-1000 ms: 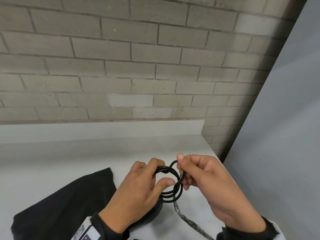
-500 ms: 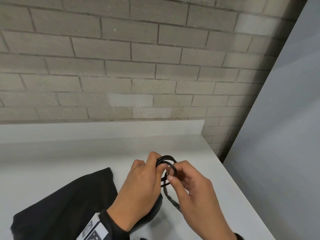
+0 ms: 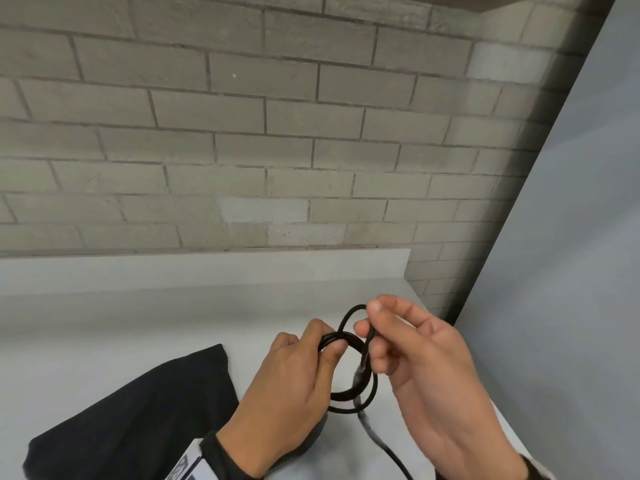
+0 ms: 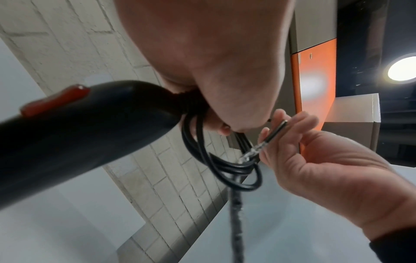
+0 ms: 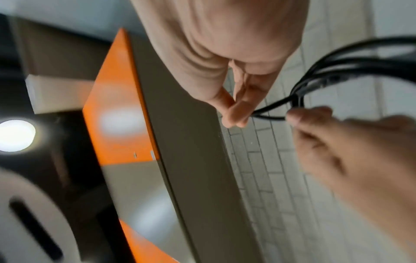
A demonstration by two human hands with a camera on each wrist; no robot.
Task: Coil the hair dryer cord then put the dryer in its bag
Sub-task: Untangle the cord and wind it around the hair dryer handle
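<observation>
My left hand (image 3: pixel 329 339) grips a small coil of black cord (image 3: pixel 360 393) just above the white counter. The black hair dryer (image 4: pixel 78 133), with a red switch, hangs under that hand; in the head view only a dark sliver of it (image 3: pixel 311 441) shows. My right hand (image 3: pixel 369 320) pinches a loose loop of the cord beside the coil, between thumb and fingers (image 5: pixel 236 110). The rest of the cord trails down toward me. The black bag (image 3: pixel 138 410) lies flat on the counter, left of my left wrist.
The white counter (image 3: pixel 173 323) has a low raised back edge against a grey brick wall (image 3: pixel 242 150). Its right edge runs close to my right hand, with a grey panel (image 3: pixel 571 271) beyond. An orange and grey cabinet (image 4: pixel 315 80) shows overhead.
My right hand was pressed against the coil half a second ago. It has since drawn away up and to the right, pulling out a fresh loop of cord. My left hand keeps its hold.
</observation>
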